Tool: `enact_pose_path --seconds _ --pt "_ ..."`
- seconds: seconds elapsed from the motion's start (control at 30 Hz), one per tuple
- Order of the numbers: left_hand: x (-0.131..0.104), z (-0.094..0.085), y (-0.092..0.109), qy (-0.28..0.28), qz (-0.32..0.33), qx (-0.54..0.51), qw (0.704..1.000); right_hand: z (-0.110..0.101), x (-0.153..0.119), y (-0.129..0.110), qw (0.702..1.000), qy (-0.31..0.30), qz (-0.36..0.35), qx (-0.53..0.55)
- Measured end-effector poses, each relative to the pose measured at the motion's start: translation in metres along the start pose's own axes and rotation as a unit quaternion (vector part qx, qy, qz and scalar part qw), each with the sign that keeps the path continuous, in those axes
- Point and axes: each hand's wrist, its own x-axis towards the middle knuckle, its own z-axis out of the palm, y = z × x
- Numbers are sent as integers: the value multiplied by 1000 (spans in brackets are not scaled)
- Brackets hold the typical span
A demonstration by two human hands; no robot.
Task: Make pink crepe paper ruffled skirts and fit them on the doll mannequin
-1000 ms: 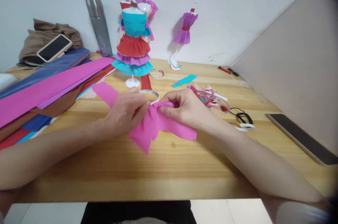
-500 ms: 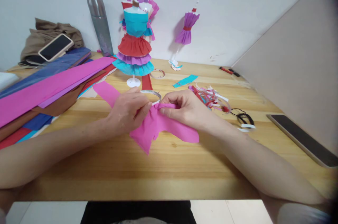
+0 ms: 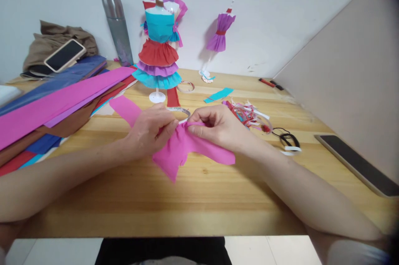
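Note:
A pink crepe paper strip [image 3: 174, 157] is bunched into small folds along its upper edge, and its loose part hangs down over the wooden table. My left hand [image 3: 152, 128] pinches the gathered edge with thumb and index finger. Close beside it, my right hand [image 3: 215, 125] is closed on the same edge, thumb on top. Just behind the fingers a tape ring [image 3: 181, 111] shows in part, with the left hand covering its near left side. Another length of pink paper [image 3: 125, 109] sticks out beyond my left hand.
Behind my hands stands a mini mannequin [image 3: 158, 55] in a tiered paper dress; another in purple [image 3: 220, 34] is farther right. Paper sheets [image 3: 62, 111] pile up at left, near a bottle [image 3: 117, 28]. Scraps [image 3: 246, 115], a black cord [image 3: 288, 140] and a phone [image 3: 358, 163] lie right.
Both hands keep nearly the same place on the pink paper. The right end of the strip has lifted slightly, and the right thumb has shifted a little.

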Motion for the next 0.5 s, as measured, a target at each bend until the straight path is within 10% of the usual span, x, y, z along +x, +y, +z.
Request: enact_pose_path --seconds 0.5 --pt "0 -2 3 9 21 -18 1000 0 4 1 999 32 16 25"
